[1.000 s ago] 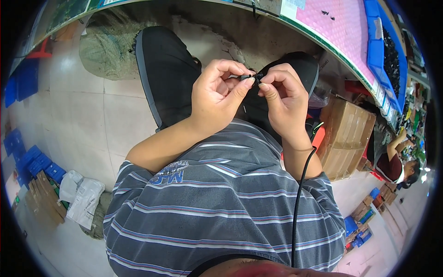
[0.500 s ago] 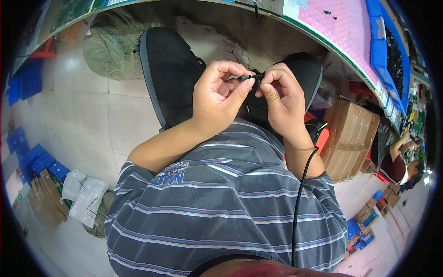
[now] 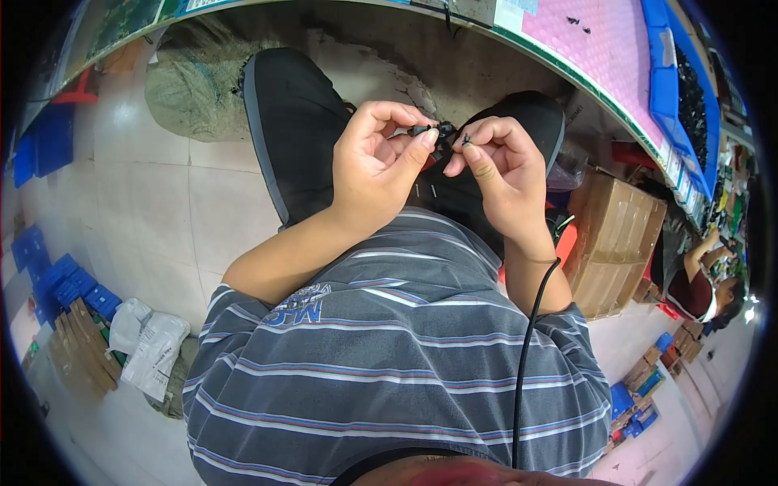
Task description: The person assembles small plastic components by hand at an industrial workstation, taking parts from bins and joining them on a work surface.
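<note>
My left hand (image 3: 374, 159) pinches a small black part (image 3: 427, 130) between thumb and fingers, held above my lap. My right hand (image 3: 496, 167) is right beside it, fingertips closed on a tiny dark piece (image 3: 466, 139) at the part's right end. The two hands almost touch. A black cable (image 3: 525, 348) runs down from under my right wrist across my grey striped shirt. My black trousers lie below the hands. What joins the part and the cable is hidden by my fingers.
A curved bench edge with a pink mat (image 3: 596, 44) and blue bins (image 3: 673, 81) runs along the top right. A cardboard box (image 3: 616, 243) stands on the floor at my right. A green sack (image 3: 194, 89) lies upper left. Another person (image 3: 697, 283) sits far right. White bags (image 3: 150, 344) lie lower left.
Both hands have shifted slightly right and apart a little, still working the small black part between their fingertips. My left thumb has straightened toward the part.
</note>
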A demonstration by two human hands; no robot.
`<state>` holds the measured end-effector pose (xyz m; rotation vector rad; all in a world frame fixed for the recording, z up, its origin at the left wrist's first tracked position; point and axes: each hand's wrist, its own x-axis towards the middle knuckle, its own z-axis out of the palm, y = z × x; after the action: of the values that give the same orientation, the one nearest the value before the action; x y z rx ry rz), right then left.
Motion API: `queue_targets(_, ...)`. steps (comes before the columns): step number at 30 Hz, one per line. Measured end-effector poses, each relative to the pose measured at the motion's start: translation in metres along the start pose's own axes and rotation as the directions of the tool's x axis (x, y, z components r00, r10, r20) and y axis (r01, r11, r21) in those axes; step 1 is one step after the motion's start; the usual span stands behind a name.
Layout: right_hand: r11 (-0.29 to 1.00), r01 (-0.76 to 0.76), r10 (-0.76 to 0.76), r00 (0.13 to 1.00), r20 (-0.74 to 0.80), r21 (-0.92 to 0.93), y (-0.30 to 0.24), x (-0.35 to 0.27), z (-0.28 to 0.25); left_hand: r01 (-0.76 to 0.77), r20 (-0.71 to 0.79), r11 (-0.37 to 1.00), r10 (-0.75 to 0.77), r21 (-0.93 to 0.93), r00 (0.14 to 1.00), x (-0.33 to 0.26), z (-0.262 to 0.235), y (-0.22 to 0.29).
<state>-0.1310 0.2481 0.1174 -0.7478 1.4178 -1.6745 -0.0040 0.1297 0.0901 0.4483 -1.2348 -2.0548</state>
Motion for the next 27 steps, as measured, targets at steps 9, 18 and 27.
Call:
queue_targets(9, 0.949, 0.039, -0.044, 0.999, -0.01, -0.312, -0.01, 0.006, 0.008, -0.006, 0.036, 0.999, 0.004, 0.038, 0.999, 0.0, 0.001, 0.005)
queue_targets(18, 0.762, 0.262, -0.302, 0.953, 0.033, -0.592, -0.01, 0.006, 0.006, 0.02, 0.013, 0.999, -0.021, 0.036, 1.0, -0.004, 0.004, 0.001)
queue_targets(27, 0.715, 0.252, -0.301, 0.953, 0.038, -0.652, -0.01, 0.006, 0.005, -0.001, 0.065, 0.989, -0.009, 0.145, 0.998, -0.002, 0.003, 0.003)
